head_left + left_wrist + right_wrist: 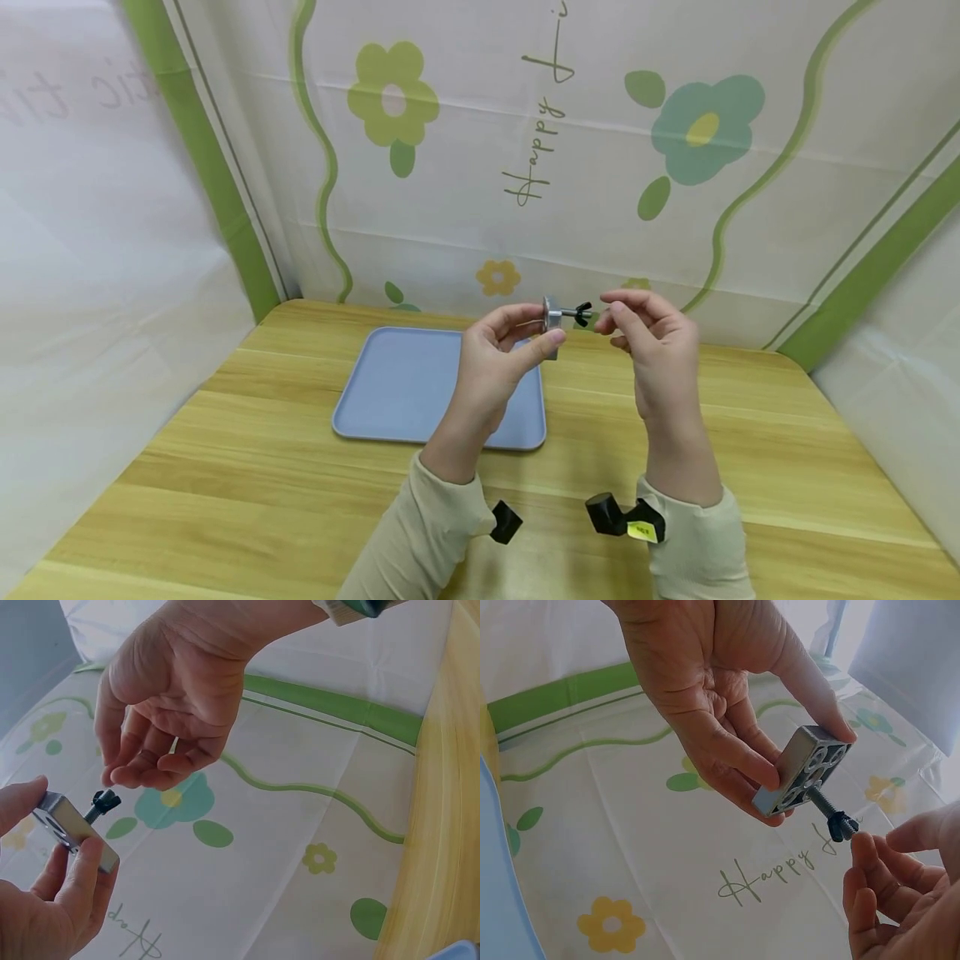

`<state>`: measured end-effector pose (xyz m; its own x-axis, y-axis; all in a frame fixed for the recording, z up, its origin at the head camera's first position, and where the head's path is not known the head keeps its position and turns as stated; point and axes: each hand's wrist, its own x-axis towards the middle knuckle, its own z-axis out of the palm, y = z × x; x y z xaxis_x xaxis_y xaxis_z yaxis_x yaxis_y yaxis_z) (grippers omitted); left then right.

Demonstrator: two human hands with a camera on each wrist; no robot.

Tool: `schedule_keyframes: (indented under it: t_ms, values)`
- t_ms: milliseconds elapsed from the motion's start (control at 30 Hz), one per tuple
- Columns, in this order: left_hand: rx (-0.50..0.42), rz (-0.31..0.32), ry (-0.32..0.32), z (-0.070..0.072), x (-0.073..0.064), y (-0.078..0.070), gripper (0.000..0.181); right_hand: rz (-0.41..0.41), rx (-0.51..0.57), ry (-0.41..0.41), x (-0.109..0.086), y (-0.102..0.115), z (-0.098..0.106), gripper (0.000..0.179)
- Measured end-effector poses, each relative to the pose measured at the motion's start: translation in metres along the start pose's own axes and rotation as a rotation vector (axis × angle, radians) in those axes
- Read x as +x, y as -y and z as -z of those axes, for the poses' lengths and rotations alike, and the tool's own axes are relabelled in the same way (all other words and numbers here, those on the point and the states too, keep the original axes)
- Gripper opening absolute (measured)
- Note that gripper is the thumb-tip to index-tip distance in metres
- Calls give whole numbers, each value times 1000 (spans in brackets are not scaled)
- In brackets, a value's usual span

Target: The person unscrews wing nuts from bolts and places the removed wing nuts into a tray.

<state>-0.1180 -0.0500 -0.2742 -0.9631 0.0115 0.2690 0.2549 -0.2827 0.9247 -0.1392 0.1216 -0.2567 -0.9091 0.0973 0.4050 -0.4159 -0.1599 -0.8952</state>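
My left hand (491,358) grips a small silver metal block (787,784) by its edges, between thumb and fingers. Round openings show in the block's face in the right wrist view. Out of that face sticks a threaded bolt (822,801), pointing toward the right hand. A black wing nut (843,826) sits on the bolt near its free end. My right hand (663,354) hovers beside it with loosely bent fingers, fingertips right at the bolt's end. Nothing shows pinched between the right thumb and fingers.
A light blue tray (405,383) lies on the wooden table (225,467), partly behind the left hand and forearm. A white curtain (465,200) with printed flowers hangs along the table's back. Black devices (506,522) are worn at both wrists.
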Motion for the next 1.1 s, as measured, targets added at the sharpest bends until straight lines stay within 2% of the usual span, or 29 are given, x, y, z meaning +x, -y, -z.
schedule_keyframes:
  t_ms: [367,733,1100]
  values:
    - [-2,2,0,-1,0,-1,34,-50,-60,78,0,0,0,13]
    - [2,2,-10,0,0,-1,33,-74,-193,126,0,-1,3,14]
    - [0,3,-9,0,0,0,34,-41,-163,164,0,-1,3,15]
